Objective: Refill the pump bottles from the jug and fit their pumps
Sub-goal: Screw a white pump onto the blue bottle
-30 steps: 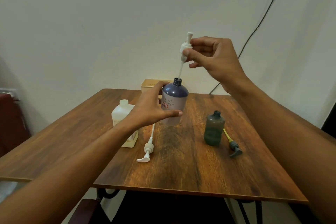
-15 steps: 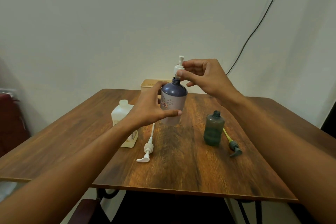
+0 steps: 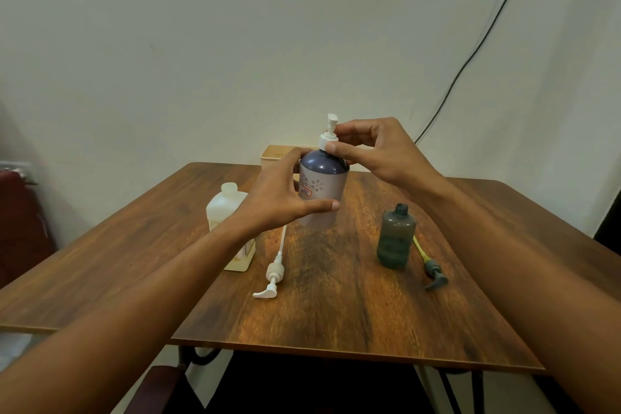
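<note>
Over the table [image 3: 336,312], gripped the purple bottle [image 3: 324,185] with left hand [image 3: 282,198], pinched white pump [image 3: 326,139] with right hand [image 3: 379,151]; probably needed square seating, gentle twisting, steady hold.

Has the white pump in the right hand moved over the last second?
Yes. The white pump, pinched by the right hand, has come straight down toward the beige box behind it; its collar now sits on the neck of the purple bottle.

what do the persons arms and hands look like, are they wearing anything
The left arm and right arm are bare to the frame edge: no sleeves, watch or bracelets. The left hand and right hand wear no gloves; no rings show on the fingers; visible nails short, unpainted.
</note>
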The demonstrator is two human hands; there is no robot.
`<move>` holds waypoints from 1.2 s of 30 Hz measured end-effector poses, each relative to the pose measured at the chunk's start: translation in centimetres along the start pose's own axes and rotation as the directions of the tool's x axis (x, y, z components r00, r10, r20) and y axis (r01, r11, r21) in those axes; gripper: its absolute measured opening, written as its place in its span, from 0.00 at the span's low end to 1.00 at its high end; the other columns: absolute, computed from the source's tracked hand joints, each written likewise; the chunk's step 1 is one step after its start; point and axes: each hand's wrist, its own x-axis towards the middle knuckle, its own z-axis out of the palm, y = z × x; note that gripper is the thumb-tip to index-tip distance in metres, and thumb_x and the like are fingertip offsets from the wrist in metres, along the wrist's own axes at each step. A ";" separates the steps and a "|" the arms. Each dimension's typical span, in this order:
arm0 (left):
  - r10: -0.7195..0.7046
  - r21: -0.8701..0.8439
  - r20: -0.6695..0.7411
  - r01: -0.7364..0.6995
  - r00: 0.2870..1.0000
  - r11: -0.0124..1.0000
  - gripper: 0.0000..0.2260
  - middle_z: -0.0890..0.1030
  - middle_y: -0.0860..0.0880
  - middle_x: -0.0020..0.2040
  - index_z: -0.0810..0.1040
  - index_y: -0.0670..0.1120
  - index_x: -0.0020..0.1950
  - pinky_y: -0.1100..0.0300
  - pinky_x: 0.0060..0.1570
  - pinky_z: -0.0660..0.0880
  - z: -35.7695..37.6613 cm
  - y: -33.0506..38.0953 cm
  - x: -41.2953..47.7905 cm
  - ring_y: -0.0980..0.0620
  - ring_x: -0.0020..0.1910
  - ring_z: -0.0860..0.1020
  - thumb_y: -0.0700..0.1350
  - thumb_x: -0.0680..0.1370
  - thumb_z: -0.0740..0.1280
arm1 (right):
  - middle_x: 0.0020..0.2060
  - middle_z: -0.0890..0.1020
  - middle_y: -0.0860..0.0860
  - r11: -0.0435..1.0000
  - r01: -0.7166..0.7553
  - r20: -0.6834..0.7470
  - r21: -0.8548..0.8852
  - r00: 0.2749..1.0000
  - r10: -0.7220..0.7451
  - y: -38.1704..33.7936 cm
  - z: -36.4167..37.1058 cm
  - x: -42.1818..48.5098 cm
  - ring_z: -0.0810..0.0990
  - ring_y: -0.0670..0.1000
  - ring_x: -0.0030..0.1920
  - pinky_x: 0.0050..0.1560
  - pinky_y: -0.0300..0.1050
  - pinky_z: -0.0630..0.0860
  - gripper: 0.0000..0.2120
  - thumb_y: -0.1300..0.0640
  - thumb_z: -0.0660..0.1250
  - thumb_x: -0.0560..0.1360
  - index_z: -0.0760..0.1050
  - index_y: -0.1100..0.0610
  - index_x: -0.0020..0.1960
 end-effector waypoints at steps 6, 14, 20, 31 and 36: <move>0.009 0.008 -0.006 -0.009 1.000 1.000 0.43 0.77 0.50 0.69 0.68 0.49 0.75 0.54 0.60 0.79 0.1 0.3 0.1 0.51 0.63 0.78 0.62 0.66 0.79 | 0.49 0.89 0.44 1.000 -0.005 -0.035 0.031 0.999 0.006 0.0 -0.2 0.1 0.88 0.42 0.52 0.51 0.36 0.83 0.16 0.47 0.81 0.74 0.86 0.53 0.58; 0.010 0.006 -0.023 -0.010 1.000 1.000 0.42 0.77 0.50 0.70 0.68 0.49 0.75 0.52 0.62 0.79 0.4 0.6 0.0 0.50 0.64 0.78 0.61 0.66 0.80 | 0.64 0.86 0.47 0.968 -0.147 0.200 0.204 0.974 0.106 -0.2 -0.7 0.7 0.85 0.48 0.65 0.60 0.48 0.84 0.21 0.43 0.75 0.79 0.81 0.50 0.69; 0.017 0.007 -0.017 -0.017 1.000 1.000 0.43 0.77 0.50 0.70 0.68 0.50 0.75 0.50 0.61 0.81 0.4 0.4 0.1 0.51 0.63 0.78 0.63 0.66 0.80 | 0.59 0.89 0.51 0.966 -0.123 0.185 0.227 0.979 0.082 -0.1 -0.9 0.9 0.87 0.52 0.61 0.60 0.49 0.83 0.13 0.52 0.79 0.77 0.85 0.57 0.58; 0.017 -0.010 -0.020 -0.017 1.000 1.000 0.42 0.77 0.49 0.69 0.68 0.49 0.75 0.49 0.61 0.81 0.6 0.7 0.0 0.50 0.63 0.79 0.62 0.66 0.80 | 0.68 0.84 0.41 0.975 -0.092 0.293 0.201 0.956 0.030 -0.7 -1.9 0.6 0.80 0.42 0.70 0.72 0.51 0.75 0.17 0.47 0.74 0.79 0.85 0.50 0.66; 0.034 -0.015 -0.011 -0.034 0.999 0.999 0.44 0.76 0.50 0.71 0.67 0.50 0.77 0.51 0.61 0.80 0.8 0.9 -0.1 0.51 0.65 0.78 0.61 0.66 0.80 | 0.53 0.89 0.44 0.999 -0.040 0.106 0.005 0.994 0.039 -1.2 -0.8 0.9 0.86 0.43 0.58 0.60 0.45 0.80 0.18 0.46 0.82 0.73 0.84 0.59 0.53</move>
